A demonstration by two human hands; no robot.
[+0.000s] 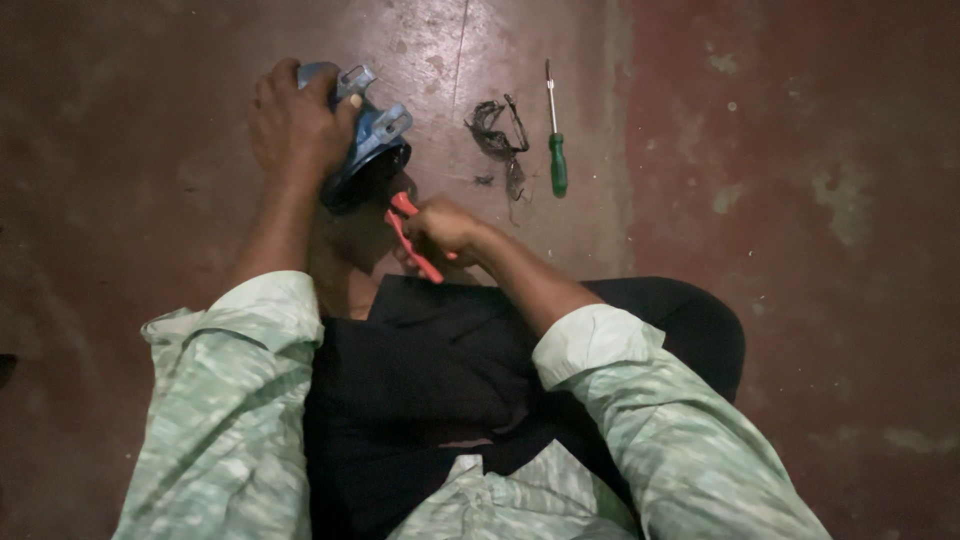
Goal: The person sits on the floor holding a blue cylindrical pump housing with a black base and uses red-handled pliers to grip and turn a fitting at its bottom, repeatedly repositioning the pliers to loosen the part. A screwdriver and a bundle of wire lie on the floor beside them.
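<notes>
Head view, looking down at your lap; you sit on a worn reddish-brown floor (800,150)

Left side: your left hand (292,125) lies over the top of a blue metal housing (372,135), fingers curled down around its far edge and clamped on it. The housing rests on the floor just ahead of your knees, tilted, with 2 grey lugs showing at its upper right rim and a dark opening facing toward you. Pale green patterned sleeve (235,400) covers your left forearm up to just below the wrist

Centre: your right hand (440,228) is closed in a fist around the red handles of a pair of pliers (408,235). The handles run diagonally from the housing's dark opening down toward your lap. The tool's nose is at or inside the opening; cannot tell what it grips, the area is too dark. Dark trousers (430,370) fill the lower middle of the view

Right of centre: a tangle of dark wire (498,140) lies on the floor near the housing, apart from both hands. Just beside it, a screwdriver (555,135) with a green handle lies with its shaft pointing away from you, untouched
</notes>
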